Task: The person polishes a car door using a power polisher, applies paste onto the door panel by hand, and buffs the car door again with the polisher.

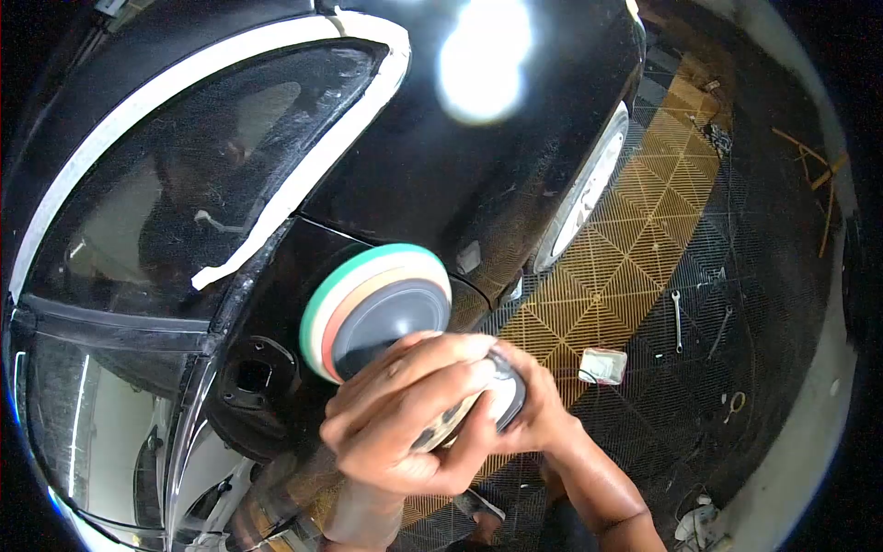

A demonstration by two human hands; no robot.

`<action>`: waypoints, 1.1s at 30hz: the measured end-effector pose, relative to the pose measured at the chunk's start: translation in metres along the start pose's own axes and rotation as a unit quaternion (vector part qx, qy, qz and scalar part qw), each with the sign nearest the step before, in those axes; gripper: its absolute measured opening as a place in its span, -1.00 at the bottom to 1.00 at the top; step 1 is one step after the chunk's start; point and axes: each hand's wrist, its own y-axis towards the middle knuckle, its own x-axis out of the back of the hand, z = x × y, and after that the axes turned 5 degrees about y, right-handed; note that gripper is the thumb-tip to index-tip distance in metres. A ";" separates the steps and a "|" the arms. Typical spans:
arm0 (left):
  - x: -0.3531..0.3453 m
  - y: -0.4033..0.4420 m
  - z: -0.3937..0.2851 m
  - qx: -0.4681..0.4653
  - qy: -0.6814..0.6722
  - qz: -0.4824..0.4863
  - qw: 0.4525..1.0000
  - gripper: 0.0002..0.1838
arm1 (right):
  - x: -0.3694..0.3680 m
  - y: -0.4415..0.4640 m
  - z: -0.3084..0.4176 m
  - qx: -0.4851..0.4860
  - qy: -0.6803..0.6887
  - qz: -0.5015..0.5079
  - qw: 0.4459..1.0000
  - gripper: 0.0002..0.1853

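Both my hands are on a polisher (509,391), whose round foam pad (317,313) has green, white and orange layers behind a dark grey backing plate (391,317). The pad faces the glossy black side panel (276,317) of a car, near the door handle recess (253,375). My left hand (400,419) has its fingers wrapped over the tool just behind the plate. Around the rear of the tool's body, my right hand (533,400) is closed. Fingers cover much of the body. Whether the pad touches the paint is hard to tell.
White masking tape (303,175) edges the side window (202,166), one end hanging loose. The car's wheel (589,189) stands to the right. On the yellow and black grid floor (635,239) lie a wrench (678,322), a small white box (602,366) and a tape roll (736,403).
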 end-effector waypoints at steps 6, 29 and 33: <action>0.020 -0.019 -0.008 0.032 0.003 -0.040 0.999 -0.72 | 0.002 0.012 0.023 -0.027 0.005 0.101 0.995 0.19; 0.002 -0.019 0.003 -0.006 0.027 0.012 1.000 -0.77 | -0.009 -0.002 -0.013 0.024 -0.026 0.006 0.999 0.18; 0.021 -0.021 0.000 0.015 0.008 -0.004 1.000 -0.76 | -0.018 -0.001 0.003 0.018 -0.045 0.018 0.999 0.19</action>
